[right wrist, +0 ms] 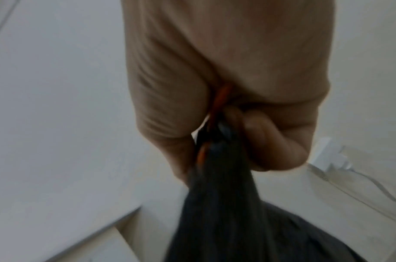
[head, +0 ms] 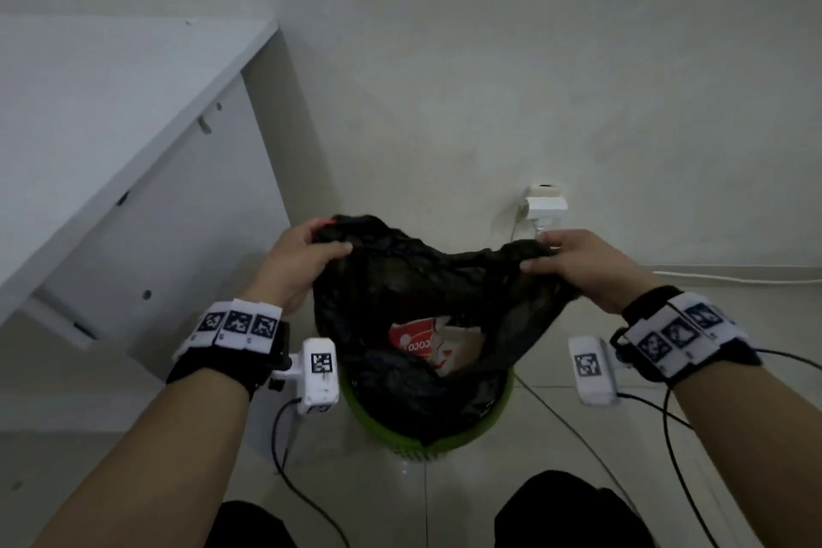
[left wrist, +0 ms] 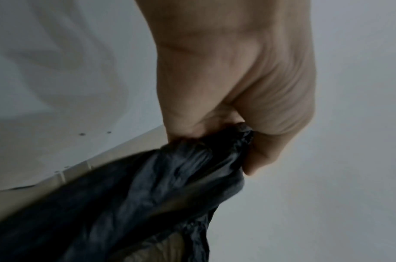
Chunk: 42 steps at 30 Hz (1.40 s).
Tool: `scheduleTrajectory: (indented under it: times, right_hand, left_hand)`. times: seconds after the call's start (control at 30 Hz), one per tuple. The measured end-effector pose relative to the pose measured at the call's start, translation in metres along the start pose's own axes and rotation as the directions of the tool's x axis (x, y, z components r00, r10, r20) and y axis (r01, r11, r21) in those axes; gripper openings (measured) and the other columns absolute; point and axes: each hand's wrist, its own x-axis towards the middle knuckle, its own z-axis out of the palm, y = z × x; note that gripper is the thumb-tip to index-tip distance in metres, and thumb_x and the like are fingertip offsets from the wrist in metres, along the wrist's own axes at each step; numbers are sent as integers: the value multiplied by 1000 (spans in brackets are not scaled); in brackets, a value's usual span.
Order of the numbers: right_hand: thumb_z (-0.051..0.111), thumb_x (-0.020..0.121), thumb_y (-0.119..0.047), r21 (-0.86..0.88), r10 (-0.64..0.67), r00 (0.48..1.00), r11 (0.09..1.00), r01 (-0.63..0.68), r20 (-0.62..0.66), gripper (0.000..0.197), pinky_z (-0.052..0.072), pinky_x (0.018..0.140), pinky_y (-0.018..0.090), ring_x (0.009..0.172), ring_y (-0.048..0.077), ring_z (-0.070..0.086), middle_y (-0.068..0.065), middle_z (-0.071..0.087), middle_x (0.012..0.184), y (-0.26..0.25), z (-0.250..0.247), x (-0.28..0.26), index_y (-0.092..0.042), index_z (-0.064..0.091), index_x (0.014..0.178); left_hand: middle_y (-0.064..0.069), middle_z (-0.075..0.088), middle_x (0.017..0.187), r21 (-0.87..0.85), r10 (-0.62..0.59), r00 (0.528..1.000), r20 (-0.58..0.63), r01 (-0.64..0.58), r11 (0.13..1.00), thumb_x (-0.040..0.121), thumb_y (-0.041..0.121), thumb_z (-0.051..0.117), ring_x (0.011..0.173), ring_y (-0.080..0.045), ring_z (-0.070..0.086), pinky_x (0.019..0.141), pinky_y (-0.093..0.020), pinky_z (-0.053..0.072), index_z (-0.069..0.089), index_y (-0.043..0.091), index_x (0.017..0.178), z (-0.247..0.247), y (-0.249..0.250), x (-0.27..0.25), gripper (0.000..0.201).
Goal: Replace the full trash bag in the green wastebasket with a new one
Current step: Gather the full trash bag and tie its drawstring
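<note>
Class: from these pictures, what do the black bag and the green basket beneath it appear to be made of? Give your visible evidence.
Black trash bag: thin, slightly glossy plastic film, probably; it crumples and bunches where the left hand and right hand grip it. Green wastebasket: seemingly rigid moulded plastic, with a smooth rim and slotted wall.

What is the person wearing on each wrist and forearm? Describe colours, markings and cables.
Both forearms are bare, with no sleeves. The left hand and right hand each have a black wrist strap carrying a white band of square black-and-white markers. A white camera box with its own marker hangs from each wrist, trailing black cables.
</note>
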Motion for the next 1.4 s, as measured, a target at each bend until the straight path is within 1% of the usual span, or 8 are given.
scheduleTrajectory:
  times: [0.1,0.27,0.37,0.6,0.8,1.03,1.27,1.4]
  right_hand:
    - [66,83,-5,-475,-2,988,877,75,152,10,42,51,26,57,20,58,6,63,67,-9,-5,-15,-14,70,80]
    - [50,93,-12,-545,-352,897,823,162,-266,22,56,61,32,78,30,68,10,70,91,-23,-29,-12,-15,72,96]
    - [60,95,-41,-737,-32,990,671,-83,-141,37,42,56,28,69,27,59,12,66,80,-25,-25,-13,-6,63,81]
    - [58,90,8,-122,47,997,991,-54,-61,14,53,46,25,49,18,56,16,63,69,-38,-51,-32,3,70,83]
    - [58,88,-7,-370,-208,900,927,57,-383,20,59,49,27,47,20,70,12,71,63,-68,-62,-37,-8,75,78]
    - [58,100,-22,149,-218,900,945,291,-376,36,52,59,35,51,19,58,13,57,64,-112,-49,-32,-6,57,68]
    - [46,105,-23,689,-335,818,442,575,-468,23,59,69,39,70,24,68,10,72,92,-164,-42,-43,-9,59,91]
    - [52,102,-13,376,-447,786,703,604,-427,19,36,42,23,44,16,46,6,69,78,-156,6,-38,-16,58,85]
  left_hand:
    - [4,70,75,168,207,969,-132,-184,968,83,0,70,71,-12,64,74,-28,54,66,22,79,2,20,2,22]
    - [1,73,99,416,395,912,-111,-319,852,86,21,68,95,-16,68,91,-33,54,70,27,95,-3,35,3,10]
    - [-4,73,107,656,424,905,15,-329,680,90,27,66,102,-21,66,91,-25,47,73,19,110,3,45,0,23]
    - [0,66,122,512,283,956,83,-284,810,84,12,70,113,-18,61,103,-35,46,62,26,122,10,56,1,41]
    - [-10,72,105,810,202,978,50,-158,565,89,22,64,99,-29,65,86,-33,53,72,16,111,-13,50,-9,24]
    - [-16,71,75,495,222,974,-31,-178,851,87,34,70,68,-18,62,68,-31,51,70,8,78,-9,73,-15,27]
    - [-23,64,76,358,307,951,36,-300,884,93,30,64,65,-17,54,63,-29,44,64,-4,79,11,101,-27,36]
    - [-26,70,93,193,444,896,13,-438,878,91,30,66,77,-17,60,75,-35,50,73,2,85,27,138,-40,29]
